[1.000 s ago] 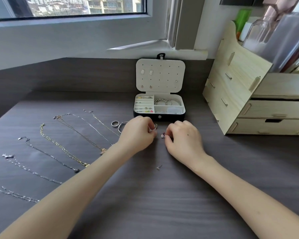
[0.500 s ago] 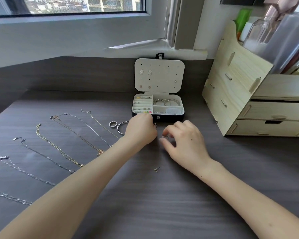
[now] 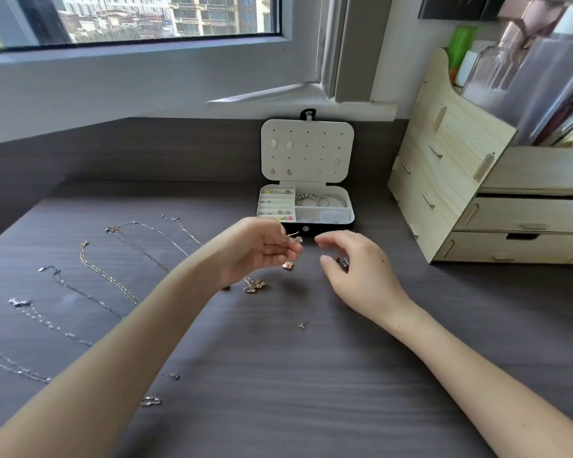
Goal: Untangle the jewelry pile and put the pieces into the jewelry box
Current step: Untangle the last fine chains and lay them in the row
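Note:
The open jewelry box [image 3: 325, 223] stands at the back of the dark desk, its white lid upright with a few earrings pinned in it; rings and bracelets lie in its compartments. My left hand [image 3: 262, 249] is raised just in front of the box and pinches a small rose-gold earring [image 3: 294, 239] at its fingertips. A second rose-gold piece [image 3: 287, 265] sits just below those fingers. My right hand [image 3: 358, 272] hovers to the right, thumb and fingers apart, over a small red and silver piece [image 3: 343, 261]. A little gold cluster [image 3: 254, 286] lies under my left wrist.
Several necklaces [image 3: 113, 279] lie stretched out in rows on the left of the desk. A single stud [image 3: 303, 325] lies nearer me, with small chain ends [image 3: 172, 375] and a charm [image 3: 151, 400] by my left forearm. A wooden drawer organiser [image 3: 477, 200] stands at the right.
My left hand has lifted off the desk and turned palm-up with the earring. My right hand has opened its pinch and drawn slightly right. The gold cluster is now uncovered.

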Motion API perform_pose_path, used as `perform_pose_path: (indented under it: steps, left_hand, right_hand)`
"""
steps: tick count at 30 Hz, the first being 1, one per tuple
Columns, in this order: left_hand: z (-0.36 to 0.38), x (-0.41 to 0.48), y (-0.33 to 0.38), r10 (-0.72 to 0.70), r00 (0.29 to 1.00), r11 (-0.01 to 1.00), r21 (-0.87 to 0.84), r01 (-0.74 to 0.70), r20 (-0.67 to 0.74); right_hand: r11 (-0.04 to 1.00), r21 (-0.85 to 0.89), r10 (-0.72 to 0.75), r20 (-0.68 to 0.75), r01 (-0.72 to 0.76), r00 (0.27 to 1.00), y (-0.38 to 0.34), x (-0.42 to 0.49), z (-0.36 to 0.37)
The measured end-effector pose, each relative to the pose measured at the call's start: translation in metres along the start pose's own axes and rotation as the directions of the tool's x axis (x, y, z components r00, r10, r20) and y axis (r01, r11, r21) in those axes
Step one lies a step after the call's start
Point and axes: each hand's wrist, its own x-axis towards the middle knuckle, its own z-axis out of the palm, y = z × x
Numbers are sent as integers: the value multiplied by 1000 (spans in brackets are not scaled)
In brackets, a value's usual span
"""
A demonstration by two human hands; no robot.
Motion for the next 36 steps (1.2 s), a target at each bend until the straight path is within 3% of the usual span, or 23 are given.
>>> perform_pose_path:
  steps: [3, 7, 13, 20, 26, 31, 36]
  left_hand:
    - [-4, -7, 3, 18, 998, 999, -44, -15, 63]
    - [-4, -15, 12, 69, 988, 995, -74, -60, 135]
    - [-1, -36, 34, 158, 962, 985, -105, -137, 223]
    - [-3, -65, 26, 148, 975, 981, -153, -123, 165]
    - [-3, -89, -20, 39, 985, 968, -250, 4, 166]
    - [2, -100, -46, -56, 989, 957, -276, 92, 136]
    - [5, -106, -56, -131, 983, 965, -211, 156, 129]
  right_hand:
    - [966, 242, 67, 127, -96, 990, -13, 0, -3]
    - [846, 502, 64, 234, -177, 970, -28, 1, -5]
    - [719, 649, 57, 302, -249, 952, -42, -2, -15]
    - [658, 648, 41, 477, -383, 878, -51, -30, -40]
    - [671, 542, 89, 619, -506, 780, -49, -61, -42]
    - [702, 442, 158, 667, -558, 728, -44, -81, -37]
    - [776, 324, 236, 646, -541, 726, -46, -88, -35]
